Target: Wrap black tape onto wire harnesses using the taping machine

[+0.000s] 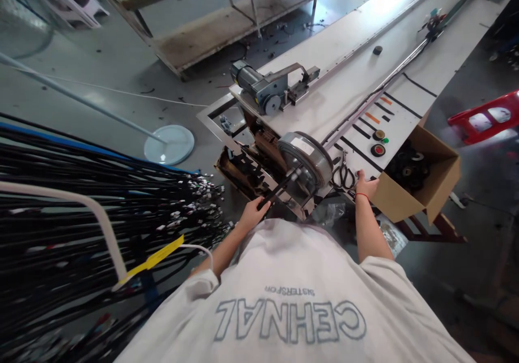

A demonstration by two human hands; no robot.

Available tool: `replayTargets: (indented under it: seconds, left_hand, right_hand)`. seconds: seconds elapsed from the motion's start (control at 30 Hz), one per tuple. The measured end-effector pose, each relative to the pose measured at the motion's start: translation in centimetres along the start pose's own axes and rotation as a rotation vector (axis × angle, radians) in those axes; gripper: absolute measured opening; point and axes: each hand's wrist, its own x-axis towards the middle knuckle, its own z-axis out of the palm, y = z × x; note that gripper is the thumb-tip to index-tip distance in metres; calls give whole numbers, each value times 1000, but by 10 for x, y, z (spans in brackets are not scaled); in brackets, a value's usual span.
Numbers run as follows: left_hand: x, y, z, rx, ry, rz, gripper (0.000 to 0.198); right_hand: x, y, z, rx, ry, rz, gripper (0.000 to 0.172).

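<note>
My left hand (255, 211) is closed round a black bar (278, 187) that runs up to the hub of a round metal wheel machine (306, 157). At the table's near edge, my right hand (366, 184) rests close to the open cardboard box, its fingers partly curled; what lies under them is too small to tell. Black-handled scissors (344, 176) lie just left of my right hand. Beyond it are a black tape roll with a red centre (378, 150) and short black and orange strips on the white table (348, 98).
A cardboard box (440, 182) of black rolls stands at the right. Many black cables (121, 190) hang at the left beside a pale curved tube (81, 192). A grey motor (263, 87) sits on the table's far side. A red plastic stool (486, 117) is farther right.
</note>
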Motion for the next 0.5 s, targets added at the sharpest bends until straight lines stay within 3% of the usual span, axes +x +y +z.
replayTargets:
  seconds: [0.33,0.5]
  left_hand:
    - [24,21,9,63,34,43,29]
    - [29,22,11,85,-61,64,41]
  right_hand:
    - [3,4,3,-21,-15,8,79]
    - [1,2,3,-45,-7,12,79]
